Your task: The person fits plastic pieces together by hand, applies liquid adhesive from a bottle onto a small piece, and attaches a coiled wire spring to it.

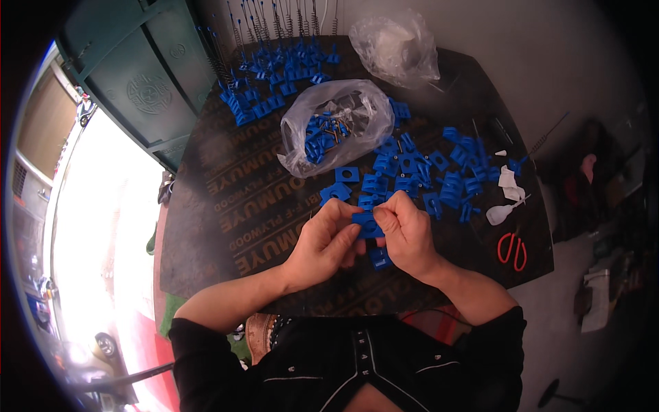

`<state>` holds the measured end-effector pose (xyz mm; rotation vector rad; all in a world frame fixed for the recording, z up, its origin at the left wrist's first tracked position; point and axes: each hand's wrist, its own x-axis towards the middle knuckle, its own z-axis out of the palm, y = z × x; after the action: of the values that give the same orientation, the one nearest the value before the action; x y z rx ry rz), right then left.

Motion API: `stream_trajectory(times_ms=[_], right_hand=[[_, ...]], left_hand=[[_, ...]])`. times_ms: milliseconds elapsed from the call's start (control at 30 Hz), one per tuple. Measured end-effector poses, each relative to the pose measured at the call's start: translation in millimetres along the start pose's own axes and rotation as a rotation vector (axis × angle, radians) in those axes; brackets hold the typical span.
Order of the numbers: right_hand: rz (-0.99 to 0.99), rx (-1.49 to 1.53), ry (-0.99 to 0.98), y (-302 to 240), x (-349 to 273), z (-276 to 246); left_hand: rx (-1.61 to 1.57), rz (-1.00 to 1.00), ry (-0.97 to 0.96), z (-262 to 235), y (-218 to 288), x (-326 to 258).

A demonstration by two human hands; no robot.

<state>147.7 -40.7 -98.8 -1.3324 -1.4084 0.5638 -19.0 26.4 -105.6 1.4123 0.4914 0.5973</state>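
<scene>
Between my two hands, just above the near part of the table, is a small blue plastic part with a round hole. My left hand grips its left side, thumb in front and fingers curled behind. My right hand is closed with thumb and forefinger pressed at the part's upper right. Any smaller piece pinched there is hidden by the fingers. Another blue part lies on the table below my hands. Just beyond them spreads a loose pile of blue plastic parts.
An open clear plastic bag holds small blue and metal pieces. At the back left stand several blue assemblies with upright springs. Another plastic bag sits at the back. Red-handled scissors and white scraps lie on the right of the dark table.
</scene>
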Motion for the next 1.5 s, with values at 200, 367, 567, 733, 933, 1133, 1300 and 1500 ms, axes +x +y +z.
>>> stream_trajectory(times_ms=[200,367,567,733,933,1133,1300,1500], right_hand=[[0.013,0.030,0.006,3.0,0.4,0.3],[0.032,0.025,-0.001,2.6,-1.5,2.3],[0.076,0.193,-0.032,6.4,0.1,-0.9],[0.124,0.366,-0.076,6.8,-1.2,-1.2],[0.072,0.225,-0.044,5.5,-2.6,2.4],[0.039,0.131,-0.047,5.1,-1.5,1.9],[0.022,0.091,-0.050,1.9,-1.6,0.3],[0.000,0.073,-0.051,1.6,-1.4,0.5]], left_hand=[[-0.045,0.032,-0.040,1.0,3.6,-0.1],[-0.038,0.009,-0.040,-0.8,5.0,-1.8],[-0.047,-0.004,0.001,-2.0,-0.7,-0.3],[-0.083,0.064,0.044,-2.6,-3.1,0.9],[-0.059,0.034,0.031,-1.6,0.4,-1.6],[-0.058,0.017,0.018,-2.3,0.1,-3.0],[-0.059,0.027,0.012,-1.4,-0.4,-3.2],[-0.025,0.024,0.008,-2.6,-1.3,-4.0]])
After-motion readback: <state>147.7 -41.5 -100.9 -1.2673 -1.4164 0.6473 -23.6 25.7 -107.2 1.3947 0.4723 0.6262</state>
